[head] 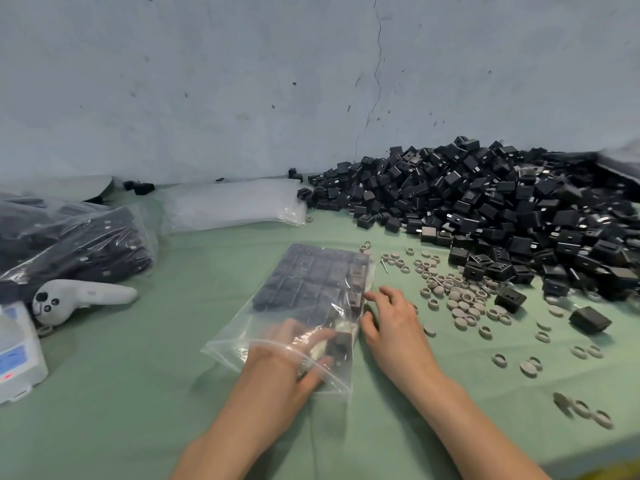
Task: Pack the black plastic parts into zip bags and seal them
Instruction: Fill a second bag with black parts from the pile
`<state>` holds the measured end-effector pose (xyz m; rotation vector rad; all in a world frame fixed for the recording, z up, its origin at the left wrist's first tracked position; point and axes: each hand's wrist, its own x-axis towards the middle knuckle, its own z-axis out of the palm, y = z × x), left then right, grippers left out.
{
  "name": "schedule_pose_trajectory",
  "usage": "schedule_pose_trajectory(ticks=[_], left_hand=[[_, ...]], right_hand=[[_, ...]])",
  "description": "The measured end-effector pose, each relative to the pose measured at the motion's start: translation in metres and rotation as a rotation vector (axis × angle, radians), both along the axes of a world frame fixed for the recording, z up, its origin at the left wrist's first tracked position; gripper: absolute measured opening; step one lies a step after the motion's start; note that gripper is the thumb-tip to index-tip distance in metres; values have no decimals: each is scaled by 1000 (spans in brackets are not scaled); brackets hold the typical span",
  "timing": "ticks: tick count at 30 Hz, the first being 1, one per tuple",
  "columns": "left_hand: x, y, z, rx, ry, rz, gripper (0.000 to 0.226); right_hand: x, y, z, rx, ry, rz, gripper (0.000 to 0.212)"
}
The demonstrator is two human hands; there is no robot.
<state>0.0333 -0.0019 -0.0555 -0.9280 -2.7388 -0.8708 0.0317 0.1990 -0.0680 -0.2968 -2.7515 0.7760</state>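
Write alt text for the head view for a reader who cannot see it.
A person's left hand reaches inside a clear zip bag holding rows of black plastic parts on a green table; the right hand touches the bag's side. A pile of loose parts and grey rings lies to the right.

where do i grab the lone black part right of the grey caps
Pinch the black part across its opposite flat sides, coming down from above: it is boxy, lies flat and sits apart from the pile, so the grip has room.
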Motion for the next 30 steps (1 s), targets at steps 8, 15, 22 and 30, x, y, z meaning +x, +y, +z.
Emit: schedule_pose_trajectory(ticks=[8,15,22,30], left_hand=[[-7,12,-5,50,129,-55,28],[-12,20,-2,32,154,-3,22],[-24,32,-7,27,135,25,31],[-32,47,-6,-122,176,187,42]], right_hand=[[0,1,-1,22,10,1,41],[-1,1,-2,27,10,5,42],[-1,1,-2,29,12,0,42],[0,1,-3,28,21,10,43]])
